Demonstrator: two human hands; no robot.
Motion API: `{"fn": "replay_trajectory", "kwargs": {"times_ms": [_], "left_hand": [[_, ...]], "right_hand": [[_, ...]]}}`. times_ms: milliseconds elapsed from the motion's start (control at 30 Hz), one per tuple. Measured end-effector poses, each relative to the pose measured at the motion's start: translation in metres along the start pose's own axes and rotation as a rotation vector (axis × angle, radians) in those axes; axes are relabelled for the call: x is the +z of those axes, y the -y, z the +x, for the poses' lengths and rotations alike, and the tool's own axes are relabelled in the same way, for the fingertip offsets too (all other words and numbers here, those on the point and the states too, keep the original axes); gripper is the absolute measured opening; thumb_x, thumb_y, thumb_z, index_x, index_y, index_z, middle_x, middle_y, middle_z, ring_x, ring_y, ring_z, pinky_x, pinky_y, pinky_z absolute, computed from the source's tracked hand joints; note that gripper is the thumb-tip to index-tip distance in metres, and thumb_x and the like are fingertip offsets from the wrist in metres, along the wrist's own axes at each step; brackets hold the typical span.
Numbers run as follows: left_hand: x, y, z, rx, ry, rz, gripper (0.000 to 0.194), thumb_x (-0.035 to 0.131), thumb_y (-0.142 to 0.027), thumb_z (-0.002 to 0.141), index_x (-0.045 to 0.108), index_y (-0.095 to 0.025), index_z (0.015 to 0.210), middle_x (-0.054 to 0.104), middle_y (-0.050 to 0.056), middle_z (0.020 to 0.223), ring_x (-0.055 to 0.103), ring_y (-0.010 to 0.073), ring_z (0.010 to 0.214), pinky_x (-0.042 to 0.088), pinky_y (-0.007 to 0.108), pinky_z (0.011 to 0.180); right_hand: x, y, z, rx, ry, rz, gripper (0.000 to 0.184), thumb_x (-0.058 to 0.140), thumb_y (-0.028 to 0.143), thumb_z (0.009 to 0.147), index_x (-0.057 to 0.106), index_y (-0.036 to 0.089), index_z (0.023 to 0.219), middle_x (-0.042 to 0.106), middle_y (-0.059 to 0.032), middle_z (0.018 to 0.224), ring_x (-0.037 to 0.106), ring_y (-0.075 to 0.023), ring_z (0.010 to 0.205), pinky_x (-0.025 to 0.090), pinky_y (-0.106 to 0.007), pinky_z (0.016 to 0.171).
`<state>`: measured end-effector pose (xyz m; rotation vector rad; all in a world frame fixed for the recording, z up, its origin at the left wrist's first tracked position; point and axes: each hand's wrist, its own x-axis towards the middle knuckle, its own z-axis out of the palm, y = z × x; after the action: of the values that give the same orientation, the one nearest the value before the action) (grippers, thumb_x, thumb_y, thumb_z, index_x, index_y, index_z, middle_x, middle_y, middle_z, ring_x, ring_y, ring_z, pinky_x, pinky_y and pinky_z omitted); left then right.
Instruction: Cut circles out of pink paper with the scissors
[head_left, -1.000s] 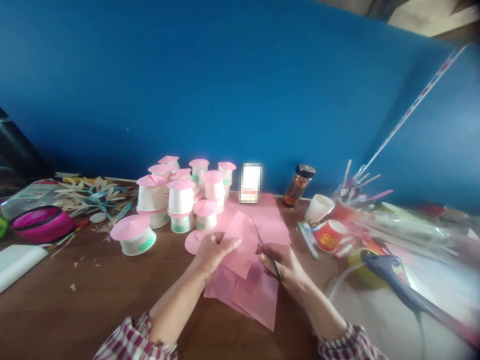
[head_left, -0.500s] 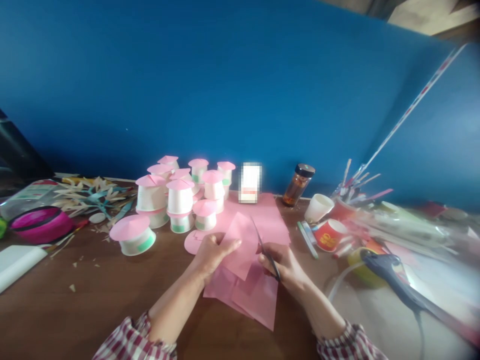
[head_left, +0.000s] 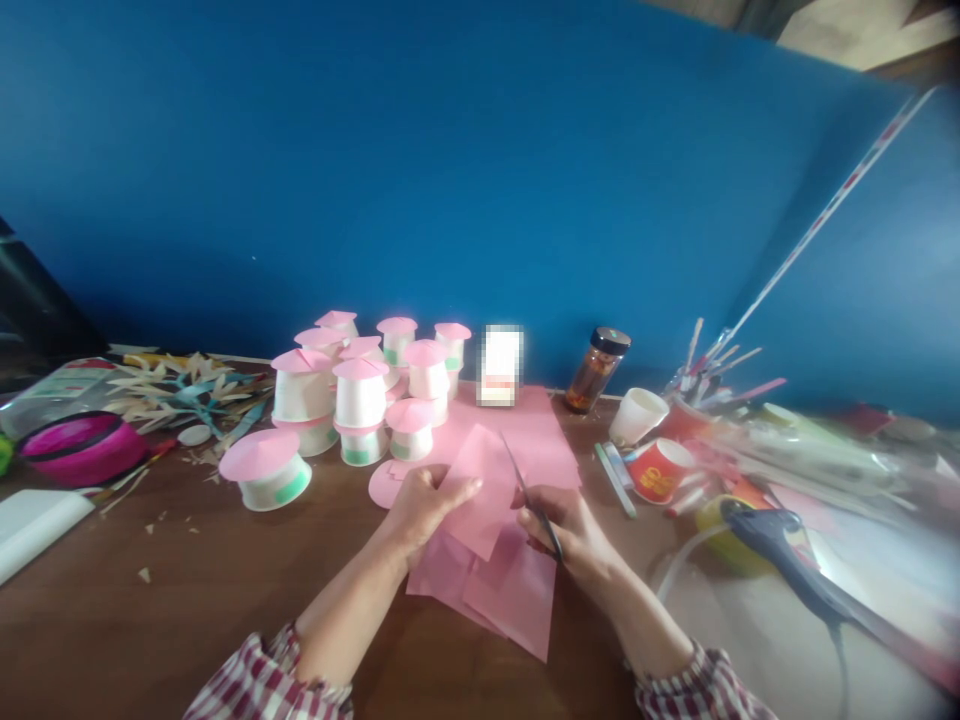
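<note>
A blue wall (head_left: 450,150) fills the back, and a brown table (head_left: 187,640) spreads below it. At the left stands a cluster of white cups (head_left: 361,405) with pink cone-shaped tops, some stacked. A large pink sheet (head_left: 544,440) lies flat in the middle of the table, partly hidden by the hands and the cups. Nearer the person, loose pink pieces (head_left: 517,600) overlap one another, slightly darker.

Above these, between the two hands, is a pink paper (head_left: 480,490): plain, pale, four-sided, straight-edged, nearly flat, with one corner pointing away and another toward the person. The left hand (head_left: 420,505) holds it by its left side, thumb on top, the other fingers mostly hidden. The right hand (head_left: 566,530) has its fingers curled around the scissors (head_left: 551,540), slim and dark, pointing away along the paper's right side; whether the blades touch it, I cannot tell.
</note>
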<state>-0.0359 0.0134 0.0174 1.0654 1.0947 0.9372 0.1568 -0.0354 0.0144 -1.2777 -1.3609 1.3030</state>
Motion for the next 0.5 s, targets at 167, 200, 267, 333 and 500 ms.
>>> {"fn": "replay_trajectory", "kwargs": {"times_ms": [167, 200, 267, 333, 500], "left_hand": [[-0.0013, -0.0002, 0.0008, -0.009, 0.017, -0.014, 0.034, 0.074, -0.037, 0.060, 0.048, -0.016, 0.053, 0.046, -0.003, 0.050, 0.043, 0.0108, 0.048, 0.033, 0.024, 0.047], [-0.0018, 0.0003, 0.0013, -0.011, 0.021, -0.012, 0.034, 0.075, -0.037, 0.060, 0.048, -0.016, 0.053, 0.047, -0.003, 0.050, 0.043, 0.0109, 0.048, 0.033, 0.024, 0.047], [-0.0026, 0.0011, 0.0019, -0.016, 0.022, -0.012, 0.035, 0.075, -0.037, 0.059, 0.048, -0.016, 0.053, 0.047, -0.003, 0.050, 0.044, 0.0109, 0.048, 0.033, 0.024, 0.047], [-0.0028, 0.0011, 0.0019, -0.021, 0.026, -0.031, 0.035, 0.076, -0.036, 0.059, 0.048, -0.016, 0.052, 0.047, -0.003, 0.049, 0.044, 0.0108, 0.048, 0.033, 0.024, 0.046], [-0.0021, -0.0011, 0.0009, -0.035, 0.015, -0.073, 0.036, 0.077, -0.032, 0.057, 0.046, -0.016, 0.049, 0.046, -0.004, 0.046, 0.043, 0.0098, 0.045, 0.032, 0.023, 0.045]], "right_hand": [[0.0001, -0.0004, -0.0006, 0.000, -0.008, -0.003, 0.035, 0.072, 0.047, 0.070, 0.066, 0.014, 0.083, 0.049, 0.0027, 0.059, 0.041, -0.0092, 0.051, 0.036, -0.022, 0.048], [-0.0001, -0.0004, -0.0006, 0.003, -0.009, -0.005, 0.035, 0.072, 0.047, 0.070, 0.067, 0.014, 0.084, 0.049, 0.0027, 0.060, 0.041, -0.0092, 0.051, 0.036, -0.022, 0.048], [-0.0006, -0.0004, -0.0005, 0.010, -0.009, -0.013, 0.035, 0.072, 0.047, 0.070, 0.067, 0.014, 0.084, 0.049, 0.0027, 0.060, 0.041, -0.0094, 0.052, 0.036, -0.022, 0.049], [-0.0013, -0.0007, -0.0001, 0.016, -0.002, -0.023, 0.035, 0.072, 0.047, 0.070, 0.067, 0.015, 0.084, 0.049, 0.0029, 0.059, 0.041, -0.0094, 0.051, 0.036, -0.022, 0.048], [-0.0022, -0.0024, 0.0006, 0.014, 0.001, -0.026, 0.034, 0.071, 0.046, 0.070, 0.066, 0.014, 0.083, 0.047, 0.0037, 0.057, 0.038, -0.0087, 0.049, 0.033, -0.022, 0.047]]}}
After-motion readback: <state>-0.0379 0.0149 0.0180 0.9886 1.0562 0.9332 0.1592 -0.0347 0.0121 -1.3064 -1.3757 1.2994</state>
